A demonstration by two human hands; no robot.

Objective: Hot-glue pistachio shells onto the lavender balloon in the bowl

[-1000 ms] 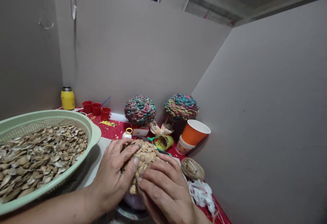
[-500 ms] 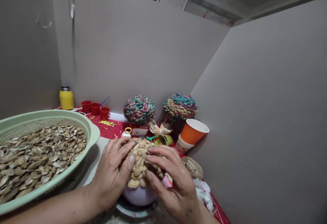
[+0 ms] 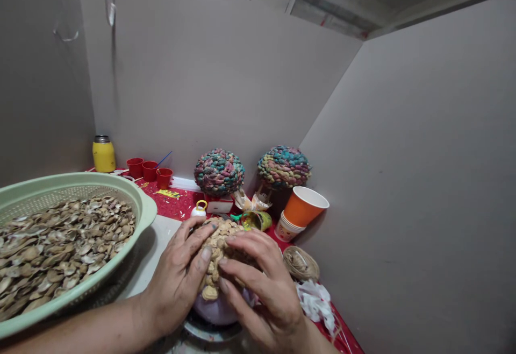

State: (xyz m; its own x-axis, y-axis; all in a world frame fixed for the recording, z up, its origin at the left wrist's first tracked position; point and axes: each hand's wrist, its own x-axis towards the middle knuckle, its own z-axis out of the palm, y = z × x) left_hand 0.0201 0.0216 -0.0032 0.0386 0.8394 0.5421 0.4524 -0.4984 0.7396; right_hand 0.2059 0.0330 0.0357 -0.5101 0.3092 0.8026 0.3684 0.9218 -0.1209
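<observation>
Between my hands is a rounded lilac form (image 3: 213, 309), its upper part covered with tan peanut shells (image 3: 213, 268). It sits on a round, paint-marked dish (image 3: 209, 332). My left hand (image 3: 181, 270) curves round the left side of the form, its thumb and fingers resting on the shells. From the right, my right hand (image 3: 262, 278) reaches over the front, with fingers apart and bent and the fingertips touching the shells. Both hands hide much of the sides.
A green colander (image 3: 147, 209) full of brown shells stands at left. Behind are a yellow bottle (image 3: 104, 155), red cups (image 3: 164, 178), two multicoloured shell-covered domes (image 3: 220, 172), an orange paper cup (image 3: 302, 207), a twine coil (image 3: 301, 263) and white plastic (image 3: 316, 303). Grey panels surround the table.
My right hand has shifted left and inward across the front, covering more of the shells. My left hand has stayed nearly still on the form.
</observation>
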